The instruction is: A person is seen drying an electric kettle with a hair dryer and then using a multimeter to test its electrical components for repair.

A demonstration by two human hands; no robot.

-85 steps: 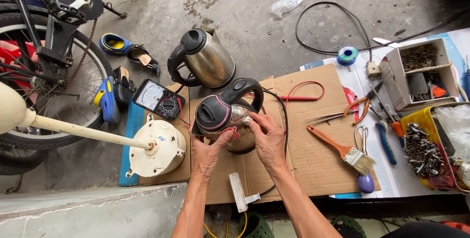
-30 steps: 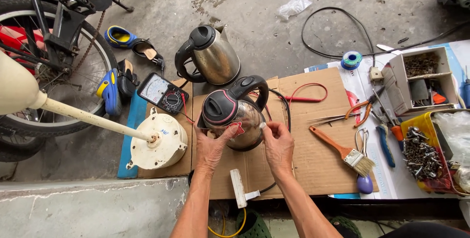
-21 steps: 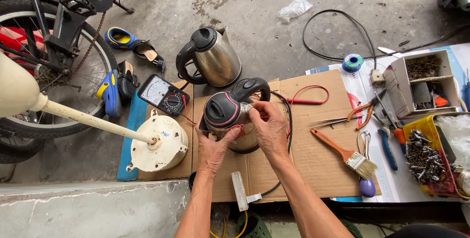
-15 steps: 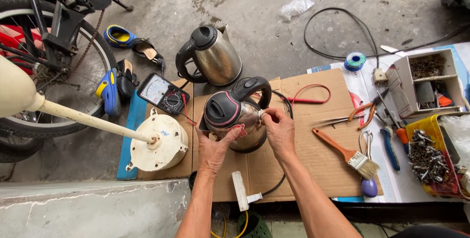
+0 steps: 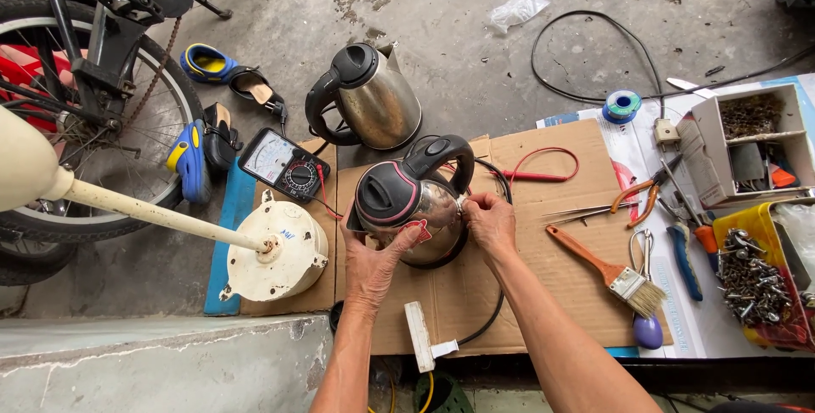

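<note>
A steel electric kettle (image 5: 416,205) with a black lid and handle stands on a sheet of cardboard (image 5: 552,294). My left hand (image 5: 378,256) grips its near left side, thumb by a red sticker. My right hand (image 5: 491,222) pinches at the kettle's right side, just below the handle base; what the fingers hold is too small to tell. A second steel kettle (image 5: 369,99) stands on the concrete behind it, untouched.
An analog multimeter (image 5: 283,165) and a white fan base (image 5: 276,247) with its pole lie to the left, near a bicycle wheel (image 5: 93,137) and sandals. To the right are a paintbrush (image 5: 607,269), pliers (image 5: 645,192), screwdrivers, a box of parts (image 5: 747,150) and a yellow tray of screws (image 5: 755,273).
My right hand shifted from the kettle's front up to its right side by the handle base. My left hand stayed on the kettle's near side.
</note>
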